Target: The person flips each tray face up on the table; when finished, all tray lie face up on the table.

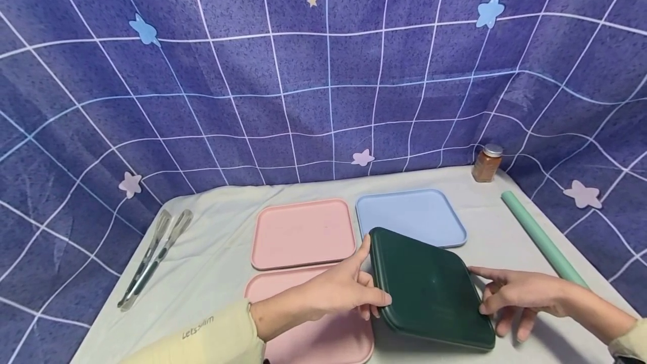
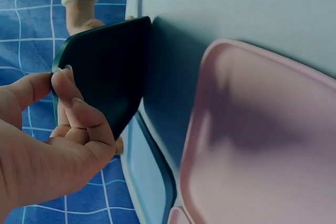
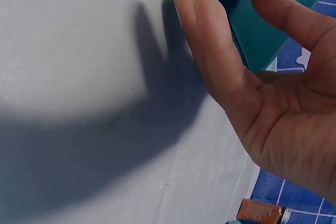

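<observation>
A dark green rectangular tray [image 1: 429, 291] is held tilted above the table, its left side raised. My left hand [image 1: 349, 291] pinches its left edge, thumb on the near face and fingers behind; the left wrist view shows this grip at the rim. At the opposite edge, my right hand [image 1: 525, 294] touches the tray with thumb and index finger while its other fingers hang loosely. In the right wrist view those fingers [image 3: 212, 40] are nearly straight beside the green rim. A pink tray [image 1: 323, 330] lies partly under my left forearm, and a blue tray [image 1: 409, 215] lies behind the green one.
Another pink tray [image 1: 303, 232] lies left of the blue one. Metal tongs [image 1: 156, 257] rest at the far left. A brown jar with a silver lid [image 1: 487, 164] stands at the back right, near a mint-green roll [image 1: 543, 237]. A purple gridded cloth hangs behind the table.
</observation>
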Tool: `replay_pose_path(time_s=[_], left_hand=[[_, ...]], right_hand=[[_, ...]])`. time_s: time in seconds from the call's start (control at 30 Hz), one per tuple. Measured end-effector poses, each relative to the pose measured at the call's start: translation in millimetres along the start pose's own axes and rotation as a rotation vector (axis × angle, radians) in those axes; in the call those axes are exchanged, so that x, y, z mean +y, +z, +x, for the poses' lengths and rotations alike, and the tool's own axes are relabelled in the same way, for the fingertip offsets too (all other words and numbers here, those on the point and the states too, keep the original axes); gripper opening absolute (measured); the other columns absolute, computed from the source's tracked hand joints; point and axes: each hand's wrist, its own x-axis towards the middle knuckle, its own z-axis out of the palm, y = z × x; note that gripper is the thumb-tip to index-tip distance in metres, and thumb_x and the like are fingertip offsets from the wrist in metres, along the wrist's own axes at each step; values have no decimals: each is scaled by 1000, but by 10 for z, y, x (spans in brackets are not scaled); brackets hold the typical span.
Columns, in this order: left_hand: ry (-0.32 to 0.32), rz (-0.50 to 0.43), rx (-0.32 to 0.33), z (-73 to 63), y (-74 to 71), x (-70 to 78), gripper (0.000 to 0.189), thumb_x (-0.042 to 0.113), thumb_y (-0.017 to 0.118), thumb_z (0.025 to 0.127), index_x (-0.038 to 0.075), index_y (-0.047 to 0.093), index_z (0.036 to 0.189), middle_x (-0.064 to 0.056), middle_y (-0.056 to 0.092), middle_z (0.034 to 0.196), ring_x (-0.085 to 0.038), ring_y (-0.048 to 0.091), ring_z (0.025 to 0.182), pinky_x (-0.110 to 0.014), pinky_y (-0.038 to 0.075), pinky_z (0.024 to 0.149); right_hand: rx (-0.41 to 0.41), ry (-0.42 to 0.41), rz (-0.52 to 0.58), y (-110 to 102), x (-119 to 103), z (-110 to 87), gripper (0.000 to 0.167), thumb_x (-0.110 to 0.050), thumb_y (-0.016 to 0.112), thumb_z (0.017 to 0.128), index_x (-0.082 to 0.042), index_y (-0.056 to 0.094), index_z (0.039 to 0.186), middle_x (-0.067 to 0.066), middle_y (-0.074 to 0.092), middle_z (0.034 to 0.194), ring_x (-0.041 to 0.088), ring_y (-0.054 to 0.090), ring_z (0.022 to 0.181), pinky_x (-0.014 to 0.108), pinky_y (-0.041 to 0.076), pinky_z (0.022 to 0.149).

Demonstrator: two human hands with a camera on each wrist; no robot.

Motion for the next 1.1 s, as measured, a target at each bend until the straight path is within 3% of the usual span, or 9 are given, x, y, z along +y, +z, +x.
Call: replay_pose_path(time_s=[0.17,0.3,0.47,0.67,0.83,1.1], left_hand=[[6,14,12,4,17,72,118,14,76,88,32,-17,159,-6,63,68,-16,59,57,-27,47,59],[9,2,25,15,34,102,118,13,76,87,33,-15,159,-6,63,67,-16,58,56,-26,47,57],[6,-19,43,7,73,98,118,10,76,85,30,-13,160,-5,62,65,-15,57,54,-25,46,56],[22,-50,57,-4,96,97,118,10,77,85,28,-11,161,-5,63,66,-14,57,54,-26,48,58],[30,-64,70,4,138,146,117,10,77,84,26,-10,161,-4,63,67,-15,58,54,-26,48,58],[17,-58,79,-1,197,224,118,11,77,84,25,-11,161,-2,62,65,-13,58,53,-26,51,68]], right_hand=[[18,-6,-24,45,-41,10,98,-15,68,92,8,-4,156,15,63,98,24,73,70,36,58,51],[119,5,-144,76,-226,-30,95,-21,68,92,10,4,155,13,64,95,26,71,70,39,58,51],[214,-21,-298,190,-767,-105,91,-30,68,94,3,14,158,12,60,101,27,67,74,43,57,52],[160,-34,-427,523,-1472,-26,91,-40,68,94,-8,16,161,10,60,100,24,66,70,40,56,49],[170,-1,-598,755,-1830,130,94,-51,65,93,-10,16,161,7,63,93,22,65,67,38,55,47],[207,73,-782,930,-2058,200,99,-61,61,91,-10,15,162,20,62,125,24,66,62,39,55,45]])
